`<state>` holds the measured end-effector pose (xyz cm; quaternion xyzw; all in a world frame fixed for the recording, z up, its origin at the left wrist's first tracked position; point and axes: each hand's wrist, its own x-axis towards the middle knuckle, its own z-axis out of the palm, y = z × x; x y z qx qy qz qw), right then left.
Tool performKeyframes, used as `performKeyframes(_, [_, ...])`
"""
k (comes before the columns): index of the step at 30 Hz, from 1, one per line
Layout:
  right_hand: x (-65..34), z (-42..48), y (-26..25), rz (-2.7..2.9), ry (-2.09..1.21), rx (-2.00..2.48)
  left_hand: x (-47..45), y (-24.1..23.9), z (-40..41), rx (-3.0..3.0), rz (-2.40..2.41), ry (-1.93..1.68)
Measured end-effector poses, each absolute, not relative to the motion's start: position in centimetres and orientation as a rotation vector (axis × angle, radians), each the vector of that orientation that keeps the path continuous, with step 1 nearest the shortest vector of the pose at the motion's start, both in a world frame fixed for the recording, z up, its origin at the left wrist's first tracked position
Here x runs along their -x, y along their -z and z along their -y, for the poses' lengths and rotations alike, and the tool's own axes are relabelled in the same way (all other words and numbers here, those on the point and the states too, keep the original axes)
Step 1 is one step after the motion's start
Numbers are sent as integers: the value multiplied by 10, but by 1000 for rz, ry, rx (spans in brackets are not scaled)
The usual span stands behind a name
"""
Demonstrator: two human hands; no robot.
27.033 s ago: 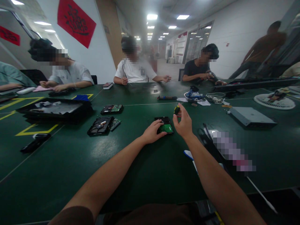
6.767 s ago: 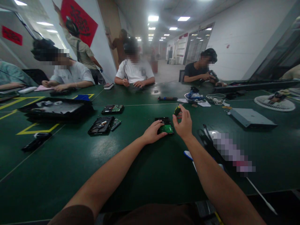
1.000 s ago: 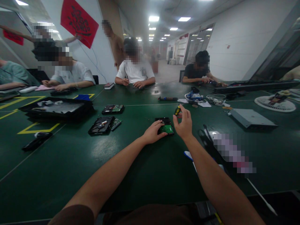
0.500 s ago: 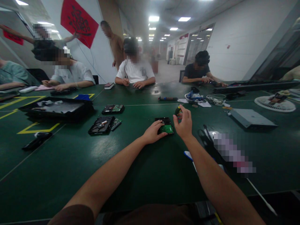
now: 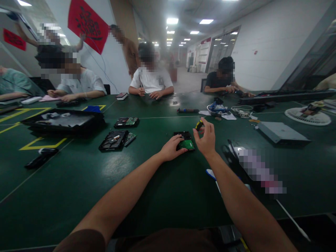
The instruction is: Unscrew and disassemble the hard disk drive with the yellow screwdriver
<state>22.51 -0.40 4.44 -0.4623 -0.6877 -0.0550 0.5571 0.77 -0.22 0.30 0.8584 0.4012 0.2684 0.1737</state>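
Observation:
A black hard drive (image 5: 185, 140) with a green circuit board facing up lies on the dark green table (image 5: 147, 182) in front of me. My left hand (image 5: 171, 148) rests on its near left corner, fingers curled against the board. My right hand (image 5: 206, 138) hovers just right of the drive, fingers pinched round the black and yellow handle of a small screwdriver (image 5: 198, 124) that stands over the drive's far right corner. The screwdriver's tip is hidden behind my fingers.
Two more opened drives (image 5: 113, 140) (image 5: 126, 122) lie to the left, beside a black tray (image 5: 61, 121). A grey flat box (image 5: 282, 131), a white fan grille (image 5: 307, 113) and cables (image 5: 240, 109) are at right. Tools lie by my right forearm (image 5: 231, 148). Several people sit or stand along the far side.
My right hand's fingers have shifted slightly on the screwdriver handle, turning it; the left hand and the drive stay put. People standing at the back left have moved about.

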Motion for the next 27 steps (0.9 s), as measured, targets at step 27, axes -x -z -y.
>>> performKeyframes(27, [-225, 4, -44, 1612, 141, 1078, -8, -5, 4, -2425, -1144, -764])
